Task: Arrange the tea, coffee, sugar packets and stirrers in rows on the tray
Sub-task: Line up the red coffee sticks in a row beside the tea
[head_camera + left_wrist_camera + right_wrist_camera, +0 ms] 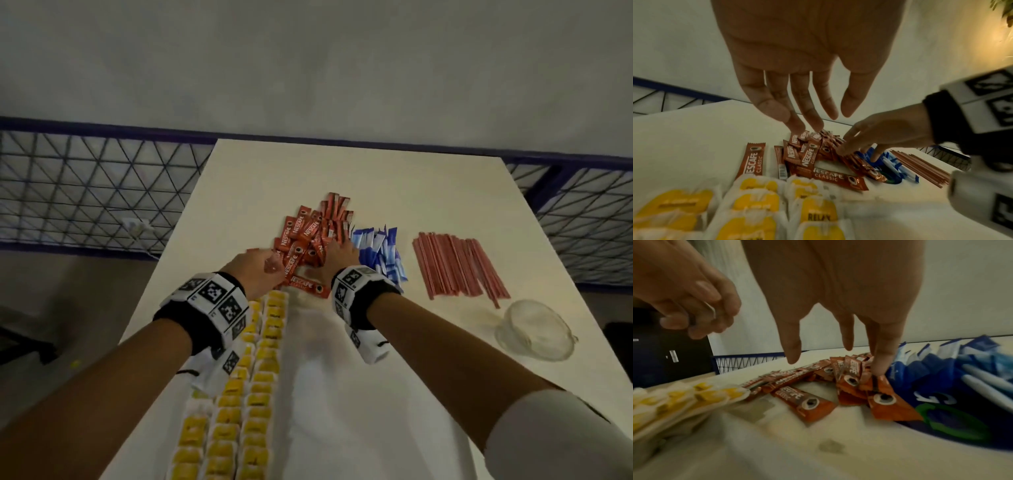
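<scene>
A heap of red coffee sticks (311, 236) lies mid-table, past the white tray (342, 394). Yellow tea packets (257, 394) lie in rows on the tray's left side. Blue sugar packets (380, 246) sit right of the coffee, and red stirrers (459, 263) lie further right. My left hand (257, 267) hovers at the heap's left edge, its fingers (797, 105) relaxed and straight, the tips just over the coffee sticks (809, 155). My right hand (340, 257) is spread on the heap's right side, one fingertip (879, 368) pressing the sticks (849, 379).
A clear glass cup (534, 329) lies on the table, near the stirrers' close end. A blue wire-mesh fence (85, 192) runs behind and beside the table. One coffee stick (754, 160) lies apart, left of the heap.
</scene>
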`<state>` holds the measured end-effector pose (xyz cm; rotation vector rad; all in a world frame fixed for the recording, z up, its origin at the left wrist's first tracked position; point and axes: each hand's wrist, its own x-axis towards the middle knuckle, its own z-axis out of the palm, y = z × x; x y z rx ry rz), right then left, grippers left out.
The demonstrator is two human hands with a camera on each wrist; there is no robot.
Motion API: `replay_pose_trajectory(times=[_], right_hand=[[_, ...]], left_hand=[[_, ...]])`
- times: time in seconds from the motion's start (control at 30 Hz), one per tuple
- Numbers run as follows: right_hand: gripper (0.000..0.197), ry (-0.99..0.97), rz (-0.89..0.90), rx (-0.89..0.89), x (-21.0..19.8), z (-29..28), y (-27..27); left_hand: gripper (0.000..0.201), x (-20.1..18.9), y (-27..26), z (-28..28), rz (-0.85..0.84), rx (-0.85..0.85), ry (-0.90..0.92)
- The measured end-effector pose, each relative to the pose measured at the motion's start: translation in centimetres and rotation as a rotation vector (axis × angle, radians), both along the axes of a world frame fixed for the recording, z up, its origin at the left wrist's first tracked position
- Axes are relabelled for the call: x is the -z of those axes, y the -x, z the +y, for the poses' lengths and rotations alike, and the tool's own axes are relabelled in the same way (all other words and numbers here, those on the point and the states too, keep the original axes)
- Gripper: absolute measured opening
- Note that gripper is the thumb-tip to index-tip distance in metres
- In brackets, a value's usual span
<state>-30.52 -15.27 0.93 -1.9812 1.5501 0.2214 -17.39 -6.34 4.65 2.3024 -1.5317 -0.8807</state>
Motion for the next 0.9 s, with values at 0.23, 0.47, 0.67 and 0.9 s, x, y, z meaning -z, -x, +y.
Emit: replay_pose_trajectory(times=[0.23, 0.47, 0.67, 0.9], right_hand=[[0.088, 0.075, 0.151, 0.112, 1.8, -2.6, -3.7], [0.06, 0.091, 0.172, 0.16, 2.3, -3.2, -5.2], [0.061, 0.122, 0.253, 0.05, 2.7, -3.0, -5.0], [0.084, 0.031, 0.057, 0.167, 1.6, -1.5, -3.9]], left_hand=[[0.009, 1.5, -1.8, -0.4, 0.021, -0.047, 0.042], [0.018, 2.1, -4.5, -1.0, 0.022, -0.036, 0.012], [0.014, 2.2, -5.2, -1.0, 0.081, -0.009, -0.027], [0.005, 2.5, -5.1, -0.7, 0.103, 0.06, -0.082]])
